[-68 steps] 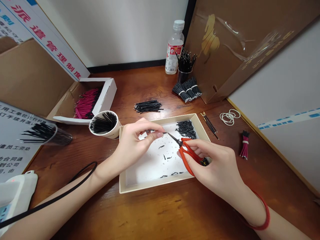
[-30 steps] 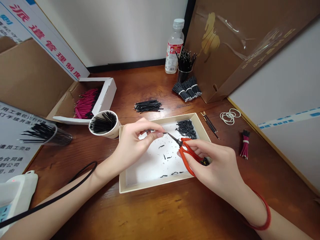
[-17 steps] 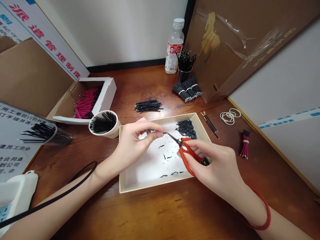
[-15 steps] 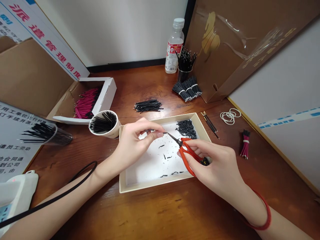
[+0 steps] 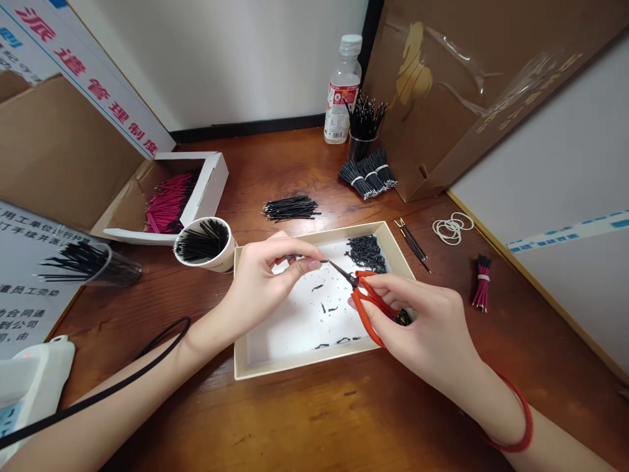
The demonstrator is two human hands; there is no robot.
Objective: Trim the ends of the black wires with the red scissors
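Over the shallow cream box lid, my left hand pinches a short black wire between thumb and fingertips. My right hand is closed around the red handles of small pliers or cutters. The dark, narrow jaws point left and meet the wire's end just past my left fingertips; whether they grip it I cannot tell. Below, the lid's white floor carries black scraps and a heap of short black pieces in its far right corner. Part of the wire is hidden by my left fingers.
Left stand a paper cup of black wires, a tipped clear cup and a white box of pink wires. Behind lie loose black wires, banded bundles and a bottle. Right are rubber bands and a pink bundle.
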